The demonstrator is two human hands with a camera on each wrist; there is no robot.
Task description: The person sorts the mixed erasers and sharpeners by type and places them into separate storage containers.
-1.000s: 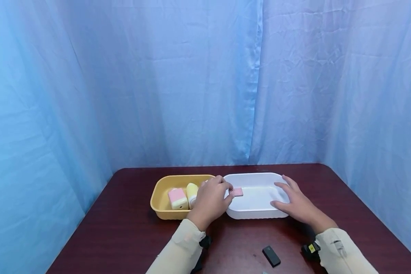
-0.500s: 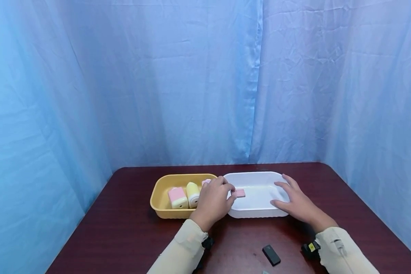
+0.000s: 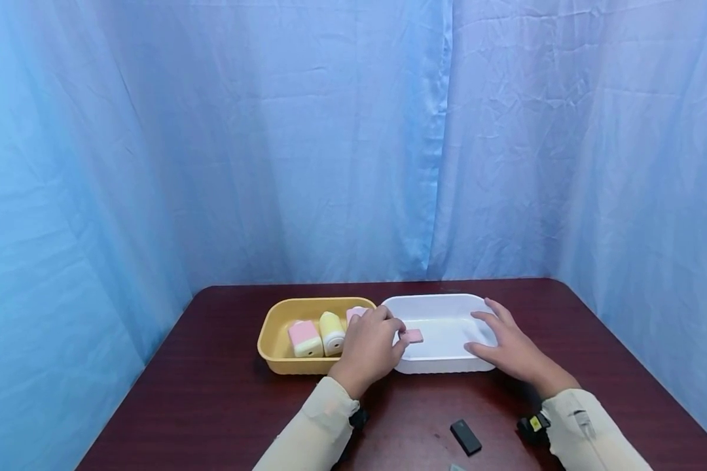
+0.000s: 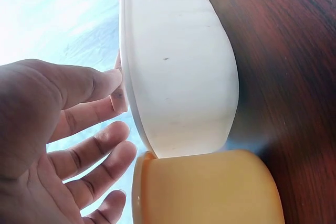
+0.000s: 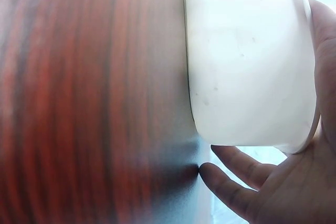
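My left hand [image 3: 370, 343] pinches a small flat pink piece [image 3: 414, 335] between thumb and index finger, over the left end of a white plastic basin [image 3: 442, 366]. In the left wrist view the thumb and the pink piece [image 4: 119, 98] are right at the basin's rim, the other fingers loosely bent. My right hand [image 3: 509, 347] holds the basin's right end, thumb and a finger reaching over the rim. From the right wrist, more fingers show outside the end wall. To the left, a yellow basin [image 3: 297, 367] contains a pink-and-cream block [image 3: 305, 337] and a yellow-and-white piece [image 3: 332, 332].
Another pink piece [image 3: 358, 313] lies in the yellow basin, partly behind the left hand. The two basins stand side by side on a dark red wooden table [image 3: 212, 392]. A small black rectangular object [image 3: 465, 437] lies near the front. Blue curtains [image 3: 342, 144] enclose the table.
My left hand has shifted slightly right and toward me with the pink piece, uncovering more of the yellow basin's contents. The right hand keeps its place on the white basin.
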